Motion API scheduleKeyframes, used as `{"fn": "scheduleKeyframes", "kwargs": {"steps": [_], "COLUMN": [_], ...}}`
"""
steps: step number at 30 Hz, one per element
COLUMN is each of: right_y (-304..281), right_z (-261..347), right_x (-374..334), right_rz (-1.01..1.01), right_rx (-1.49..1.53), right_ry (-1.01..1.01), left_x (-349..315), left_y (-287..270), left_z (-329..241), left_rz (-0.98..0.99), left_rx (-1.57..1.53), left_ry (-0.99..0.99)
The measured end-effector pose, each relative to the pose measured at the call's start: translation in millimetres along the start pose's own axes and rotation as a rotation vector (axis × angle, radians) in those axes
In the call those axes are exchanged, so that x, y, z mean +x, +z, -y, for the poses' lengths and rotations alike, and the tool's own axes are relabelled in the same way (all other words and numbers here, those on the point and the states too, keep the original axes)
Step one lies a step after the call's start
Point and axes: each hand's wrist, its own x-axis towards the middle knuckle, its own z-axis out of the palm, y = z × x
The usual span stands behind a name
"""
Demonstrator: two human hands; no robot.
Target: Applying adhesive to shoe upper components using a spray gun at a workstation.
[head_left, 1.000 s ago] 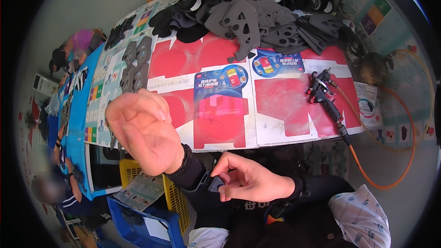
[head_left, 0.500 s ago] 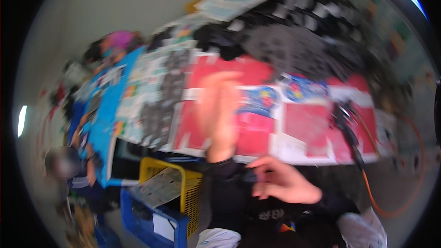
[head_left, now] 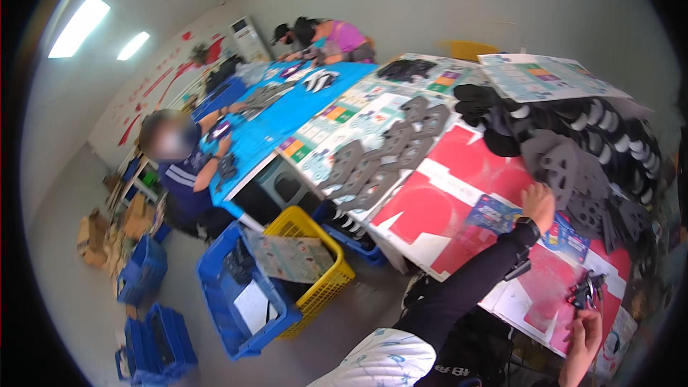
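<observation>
My left hand (head_left: 539, 206) reaches over the table, its slightly bent fingers at the lower edge of a grey piece with cut-out holes (head_left: 560, 170). Whether the fingertips touch that piece is hard to tell. More dark grey pieces lie heaped beside it. Lower right, my right hand (head_left: 586, 337) has its fingers apart and curved, with nothing seen in them. Just beyond its fingertips lies a black and metal spray gun (head_left: 589, 289) on the red and white board (head_left: 444, 175). Blue printed sheets (head_left: 491, 213) lie under and beside my left wrist.
Rows of grey cut pieces (head_left: 387, 154) lie on printed sheets left of the board. A yellow basket (head_left: 326, 283) and a blue crate (head_left: 236, 344) stand below the table's left edge. A co-worker (head_left: 188, 175) sits at the blue-covered table (head_left: 287, 125); others work farther back.
My view has swung left. My left hand has moved to the grey pieces on the table. My right hand has left my left sleeve and moved right to beside the spray gun.
</observation>
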Motion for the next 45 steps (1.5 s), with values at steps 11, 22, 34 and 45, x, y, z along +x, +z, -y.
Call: {"fn": "scheduleKeyframes", "kwargs": {"steps": [11, 22, 34, 45], "right_y": [-7.7, -4.7, 261.1, 267.5], "right_z": [-34.6, -43.8, 96.5, 72.8], "right_x": [43.5, 76.9, 40.1, 39.6], "right_rz": [-0.196, -0.058, 1.425, 0.691], "right_rx": [-1.319, -1.092, 0.028, -0.079], "right_ry": [-0.43, -0.513, 0.037, -0.205], "left_x": [-73.3, -161.6, -207.6, -359.9], "left_y": [-185.1, -154.8, -419.0, -484.6], "left_z": [53.3, 75.9, 252.2, 291.7], "left_rz": [0.091, -0.148, -1.79, -1.633], "left_rx": [-1.04, -0.562, 0.064, 0.638], "left_ry": [0.068, 0.157, -0.264, -0.182]}}
